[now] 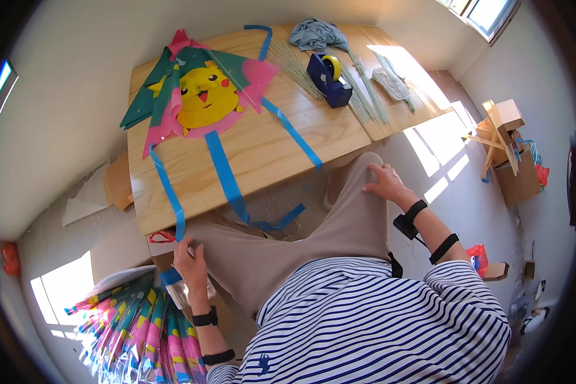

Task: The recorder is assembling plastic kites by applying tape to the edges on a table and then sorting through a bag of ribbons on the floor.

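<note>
A green and pink kite (201, 89) with a yellow cartoon figure lies on the low wooden table (269, 144). Its blue tails (227, 176) trail over the table's near edge. My left hand (189, 259) reaches down beside my left knee, fingers on a blue tail end and a clear packet (182, 291); whether it grips either I cannot tell. My right hand (384, 182) rests flat on my right knee with fingers spread, holding nothing.
A blue tape dispenser (329, 80), thin green sticks (365, 96), a grey-blue cloth (317, 35) and a clear tray (390, 83) sit on the table's far part. A stack of wrapped kites (137, 336) lies on the floor at my left. Cardboard boxes (509, 150) stand at the right.
</note>
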A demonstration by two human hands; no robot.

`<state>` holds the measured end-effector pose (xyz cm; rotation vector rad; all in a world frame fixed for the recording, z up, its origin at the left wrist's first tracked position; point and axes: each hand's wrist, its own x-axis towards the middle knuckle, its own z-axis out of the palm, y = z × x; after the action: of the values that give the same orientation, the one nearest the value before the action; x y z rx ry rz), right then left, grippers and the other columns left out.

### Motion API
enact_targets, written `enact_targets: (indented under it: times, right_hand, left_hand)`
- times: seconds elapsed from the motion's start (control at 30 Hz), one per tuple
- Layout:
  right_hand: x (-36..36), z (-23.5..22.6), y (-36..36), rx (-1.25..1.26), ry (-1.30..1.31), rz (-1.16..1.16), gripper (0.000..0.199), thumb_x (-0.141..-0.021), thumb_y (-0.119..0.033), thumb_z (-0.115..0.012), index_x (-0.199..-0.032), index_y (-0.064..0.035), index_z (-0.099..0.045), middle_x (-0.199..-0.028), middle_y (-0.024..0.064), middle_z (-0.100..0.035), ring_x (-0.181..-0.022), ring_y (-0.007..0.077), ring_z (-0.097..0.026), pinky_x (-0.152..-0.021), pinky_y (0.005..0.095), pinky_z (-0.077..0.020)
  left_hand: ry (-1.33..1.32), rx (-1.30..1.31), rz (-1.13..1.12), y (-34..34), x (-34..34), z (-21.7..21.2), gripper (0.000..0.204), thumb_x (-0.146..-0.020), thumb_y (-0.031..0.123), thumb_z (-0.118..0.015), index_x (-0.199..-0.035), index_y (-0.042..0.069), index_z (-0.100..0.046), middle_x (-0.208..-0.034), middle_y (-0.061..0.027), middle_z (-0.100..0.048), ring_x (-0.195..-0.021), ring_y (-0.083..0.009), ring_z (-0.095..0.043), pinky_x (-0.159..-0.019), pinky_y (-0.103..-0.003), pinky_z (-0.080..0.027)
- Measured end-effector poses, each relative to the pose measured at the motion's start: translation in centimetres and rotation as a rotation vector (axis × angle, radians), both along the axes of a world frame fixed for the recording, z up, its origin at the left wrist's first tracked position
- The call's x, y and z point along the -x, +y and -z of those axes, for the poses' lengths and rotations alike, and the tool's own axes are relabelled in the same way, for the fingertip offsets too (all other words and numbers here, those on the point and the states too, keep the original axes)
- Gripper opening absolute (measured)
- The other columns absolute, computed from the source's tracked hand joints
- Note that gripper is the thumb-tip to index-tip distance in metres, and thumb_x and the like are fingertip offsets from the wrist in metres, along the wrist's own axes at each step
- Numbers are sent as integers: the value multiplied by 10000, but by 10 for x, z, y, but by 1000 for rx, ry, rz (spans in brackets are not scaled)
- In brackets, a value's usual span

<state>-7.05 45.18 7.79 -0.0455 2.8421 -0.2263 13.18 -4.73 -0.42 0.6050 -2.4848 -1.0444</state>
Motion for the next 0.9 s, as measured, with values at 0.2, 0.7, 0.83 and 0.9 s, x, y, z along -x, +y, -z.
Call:
enact_targets:
  times: [0.2,0.7,0.83,0.9]
  right_hand:
    - [2,18,10,-16,2,17,729,-756,-400,-807,-1389,-166,-532,-1224,273,-529,-1163,452,-508,-1007,483,-446]
    - [14,-3,16,481,294,-45,307,-809,-234,-765,-1057,-57,-723,-940,172,-649,-882,292,-641,-802,395,-537]
    - [-3,-135,-17,1319,320,-117,262,-877,-110,-711,-1091,41,-713,-947,127,-682,-780,178,-659,-731,280,-551]
    - [-22,-192,-29,1428,487,-413,310,-934,-187,-659,-1112,65,-687,-972,168,-670,-741,188,-649,-677,293,-534]
  left_hand:
    - [-5,-72,41,13,33,-24,256,-782,-7,-715,-1032,-8,-658,-937,-125,-698,-912,-256,-680,-855,-355,-520]
    - [411,-358,438,115,94,-216,179,-881,7,-679,-1057,-10,-651,-887,-79,-698,-851,-158,-644,-833,-301,-503]
    - [772,-97,723,141,76,-300,255,-962,283,-650,-1055,53,-593,-747,-68,-686,-696,-193,-648,-825,-449,-507]
    - [872,-28,884,139,60,-327,213,-1003,284,-585,-1100,95,-567,-718,-16,-652,-680,-189,-638,-762,-391,-504]
